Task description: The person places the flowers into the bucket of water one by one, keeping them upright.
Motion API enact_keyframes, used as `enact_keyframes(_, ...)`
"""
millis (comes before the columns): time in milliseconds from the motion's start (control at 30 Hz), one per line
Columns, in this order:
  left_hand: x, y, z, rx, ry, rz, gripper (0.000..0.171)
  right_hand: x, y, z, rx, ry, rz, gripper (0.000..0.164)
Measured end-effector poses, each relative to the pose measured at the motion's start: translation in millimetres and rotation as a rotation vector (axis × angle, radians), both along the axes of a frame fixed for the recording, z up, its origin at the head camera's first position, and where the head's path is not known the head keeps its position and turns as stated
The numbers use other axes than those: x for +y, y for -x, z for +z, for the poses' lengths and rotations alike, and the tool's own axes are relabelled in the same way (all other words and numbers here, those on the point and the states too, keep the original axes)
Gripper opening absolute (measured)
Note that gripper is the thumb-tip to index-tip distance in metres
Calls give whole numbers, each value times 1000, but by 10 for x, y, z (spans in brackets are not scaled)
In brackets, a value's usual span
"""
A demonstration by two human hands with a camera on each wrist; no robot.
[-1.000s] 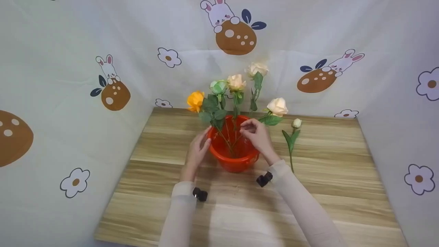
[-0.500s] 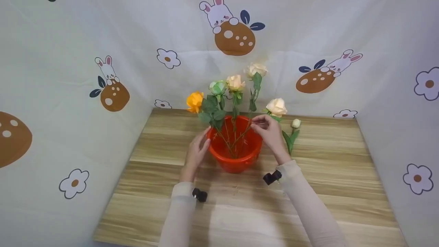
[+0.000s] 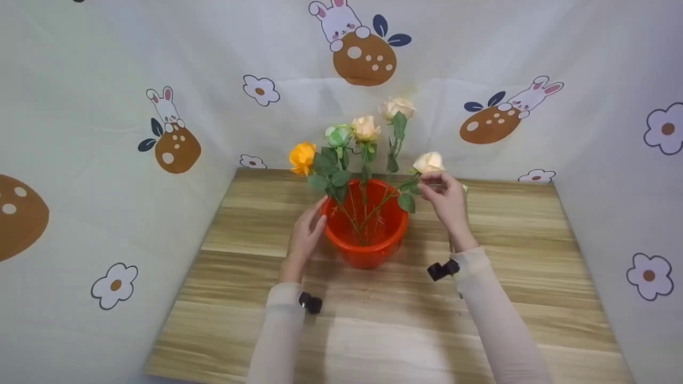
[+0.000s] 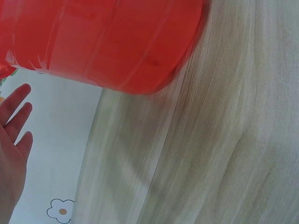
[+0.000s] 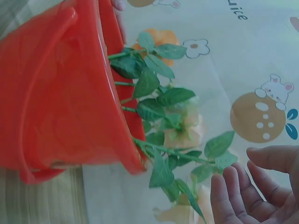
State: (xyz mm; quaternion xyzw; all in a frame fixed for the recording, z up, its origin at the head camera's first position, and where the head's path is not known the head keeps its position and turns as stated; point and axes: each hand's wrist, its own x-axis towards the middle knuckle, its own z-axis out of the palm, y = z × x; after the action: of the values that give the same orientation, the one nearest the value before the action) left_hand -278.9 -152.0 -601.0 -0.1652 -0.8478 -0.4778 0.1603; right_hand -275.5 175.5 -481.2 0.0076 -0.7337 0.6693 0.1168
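A red bucket (image 3: pixel 368 258) stands on the table with several artificial roses in it. My left hand (image 3: pixel 305 234) is at the bucket's left rim, its fingers fairly straight; in the left wrist view they reach up beside the red wall. At the right, a cream rose (image 3: pixel 428 162) leans out over the rim on a slanting green stem (image 3: pixel 381 205). My right hand (image 3: pixel 448 200) is just below that bloom, fingers loosely bent. In the right wrist view a gap shows between thumb and fingers, close to the rose's green leaves (image 5: pixel 219 144).
An orange rose (image 3: pixel 302 158), a green rose (image 3: pixel 339 136), a peach rose (image 3: pixel 366 128) and a tall cream rose (image 3: pixel 398 107) rise from the bucket. A white tulip (image 3: pixel 465 188) lies mostly hidden behind my right hand. A patterned cloth (image 3: pixel 288 122) backs the wooden table (image 3: pixel 229 298).
My right hand has moved right, from over the bucket's opening along the leaning rose's stem to beside its bloom. The rose's leaves now show, while the tulip is mostly covered. My left hand stays.
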Motion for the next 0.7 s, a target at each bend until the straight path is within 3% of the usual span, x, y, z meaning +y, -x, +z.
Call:
enact_keyframes(400, 5, 0, -3, -12, -8, 5, 46, 444, -26, -114, -25, 50, -119, 25)
enact_keyframes(700, 9, 2, -6, -3, 10, 19, 47, 652, -46, -318, -107, 87, -170, 27)
